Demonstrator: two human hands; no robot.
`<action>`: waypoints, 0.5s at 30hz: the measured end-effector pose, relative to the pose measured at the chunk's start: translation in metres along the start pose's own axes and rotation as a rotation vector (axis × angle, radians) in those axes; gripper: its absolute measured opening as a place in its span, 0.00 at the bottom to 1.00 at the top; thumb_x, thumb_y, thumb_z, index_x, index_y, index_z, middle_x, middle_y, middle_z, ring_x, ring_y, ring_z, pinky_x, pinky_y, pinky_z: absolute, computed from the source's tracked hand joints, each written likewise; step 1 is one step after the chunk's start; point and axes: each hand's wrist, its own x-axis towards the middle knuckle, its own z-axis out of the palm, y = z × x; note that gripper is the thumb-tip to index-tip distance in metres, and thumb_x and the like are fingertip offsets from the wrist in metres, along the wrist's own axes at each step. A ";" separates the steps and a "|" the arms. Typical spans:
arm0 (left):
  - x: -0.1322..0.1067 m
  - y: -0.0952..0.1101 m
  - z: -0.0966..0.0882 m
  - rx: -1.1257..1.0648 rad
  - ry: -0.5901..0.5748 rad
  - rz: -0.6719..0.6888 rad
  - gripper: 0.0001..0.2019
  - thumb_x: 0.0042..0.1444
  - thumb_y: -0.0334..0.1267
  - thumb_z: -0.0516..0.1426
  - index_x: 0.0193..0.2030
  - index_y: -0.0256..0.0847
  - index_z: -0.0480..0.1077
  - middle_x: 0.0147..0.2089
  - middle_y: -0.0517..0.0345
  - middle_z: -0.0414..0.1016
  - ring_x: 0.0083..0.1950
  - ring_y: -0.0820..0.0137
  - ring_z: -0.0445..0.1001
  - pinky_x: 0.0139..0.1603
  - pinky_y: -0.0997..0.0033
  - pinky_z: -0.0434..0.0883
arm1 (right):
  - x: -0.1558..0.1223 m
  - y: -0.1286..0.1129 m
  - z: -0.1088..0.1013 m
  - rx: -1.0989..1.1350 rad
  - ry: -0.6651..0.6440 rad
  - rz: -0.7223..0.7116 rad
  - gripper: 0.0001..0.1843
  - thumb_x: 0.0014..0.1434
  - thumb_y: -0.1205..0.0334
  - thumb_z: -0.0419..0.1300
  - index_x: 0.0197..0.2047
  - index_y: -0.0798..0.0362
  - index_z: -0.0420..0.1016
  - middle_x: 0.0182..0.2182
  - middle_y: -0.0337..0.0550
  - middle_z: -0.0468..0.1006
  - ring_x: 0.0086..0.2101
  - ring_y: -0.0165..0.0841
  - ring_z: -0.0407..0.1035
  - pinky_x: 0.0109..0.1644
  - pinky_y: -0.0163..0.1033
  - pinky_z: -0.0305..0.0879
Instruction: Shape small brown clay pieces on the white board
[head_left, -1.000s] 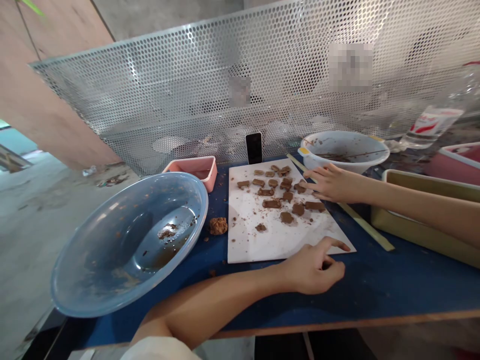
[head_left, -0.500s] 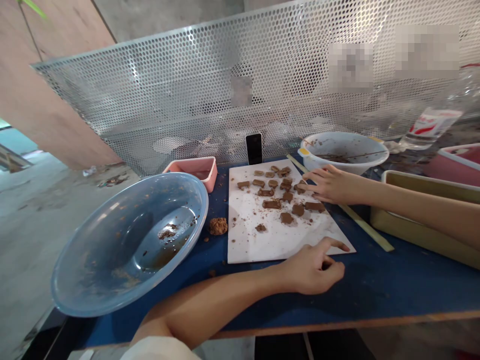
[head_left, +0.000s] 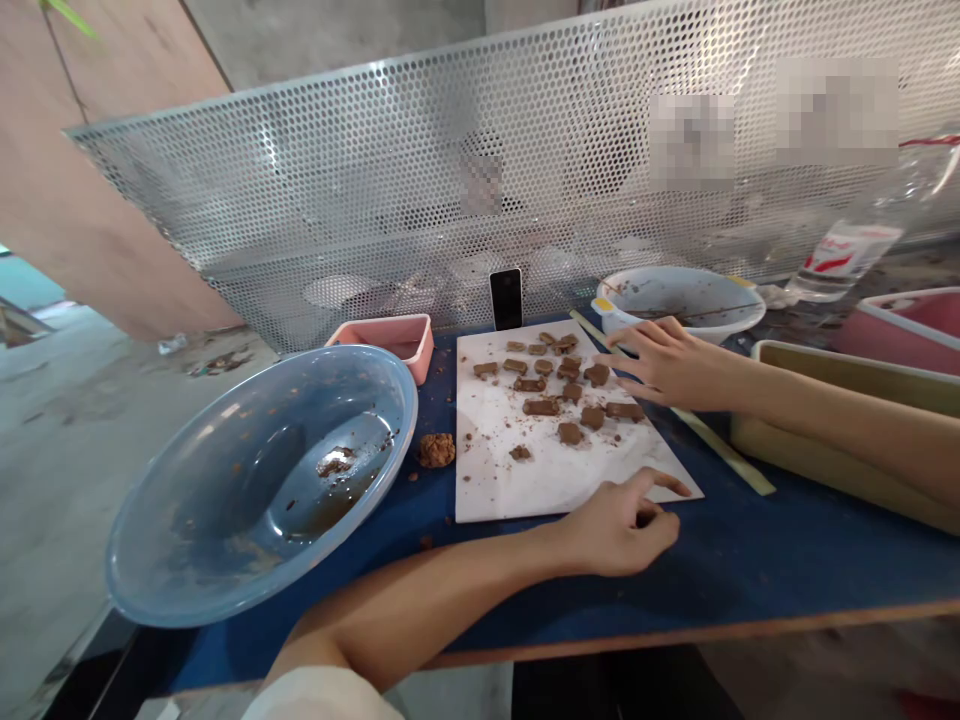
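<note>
A white cutting board [head_left: 555, 480] lies on the blue table and carries several small brown dough pieces [head_left: 541, 407] on its far half. My left hand [head_left: 622, 525] rests at the board's near right corner. Its fingers are curled and its index finger lies along the board's edge, with nothing visible in it. My right hand [head_left: 664, 360] reaches in from the right with fingers spread. It hovers at the board's far right edge, close to one brown piece [head_left: 598, 374].
A big blue bowl [head_left: 225, 560] with brown residue sits at left, a dough lump [head_left: 436, 450] beside it. A pink tray [head_left: 390, 333], a phone [head_left: 506, 297] and a white bowl [head_left: 679, 295] stand by the mesh screen. A thin stick [head_left: 720, 450] and a yellowish tray [head_left: 825, 460] lie at right.
My right hand has lifted off the brown piece it touched and drawn slightly right, fingers spread wider. My left hand stays at the board's corner.
</note>
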 end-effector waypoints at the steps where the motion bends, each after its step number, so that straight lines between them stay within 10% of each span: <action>1: 0.001 -0.001 0.001 -0.037 0.034 0.016 0.20 0.68 0.35 0.63 0.66 0.42 0.73 0.29 0.68 0.70 0.27 0.74 0.65 0.35 0.71 0.65 | 0.001 -0.006 -0.008 0.028 0.004 0.029 0.22 0.80 0.55 0.57 0.69 0.50 0.81 0.64 0.61 0.79 0.58 0.56 0.73 0.58 0.58 0.67; 8: 0.019 -0.013 0.003 -0.647 0.150 0.050 0.37 0.51 0.45 0.79 0.61 0.46 0.66 0.45 0.65 0.72 0.31 0.76 0.74 0.37 0.69 0.72 | -0.018 -0.079 -0.062 0.431 0.168 0.334 0.27 0.81 0.54 0.56 0.79 0.40 0.70 0.61 0.55 0.79 0.56 0.51 0.75 0.59 0.57 0.70; 11: 0.024 -0.010 0.003 -0.852 0.191 -0.021 0.37 0.46 0.45 0.80 0.59 0.44 0.70 0.50 0.56 0.77 0.46 0.67 0.82 0.48 0.67 0.77 | -0.027 -0.132 -0.070 0.560 0.175 0.400 0.34 0.81 0.53 0.55 0.86 0.37 0.59 0.67 0.55 0.78 0.61 0.53 0.76 0.63 0.60 0.73; 15: 0.018 0.002 0.012 -0.874 0.265 -0.161 0.27 0.64 0.60 0.65 0.60 0.43 0.78 0.62 0.41 0.82 0.74 0.43 0.76 0.61 0.51 0.79 | -0.018 -0.204 -0.067 0.564 0.126 0.449 0.49 0.81 0.33 0.50 0.92 0.46 0.38 0.84 0.63 0.59 0.79 0.65 0.58 0.73 0.70 0.67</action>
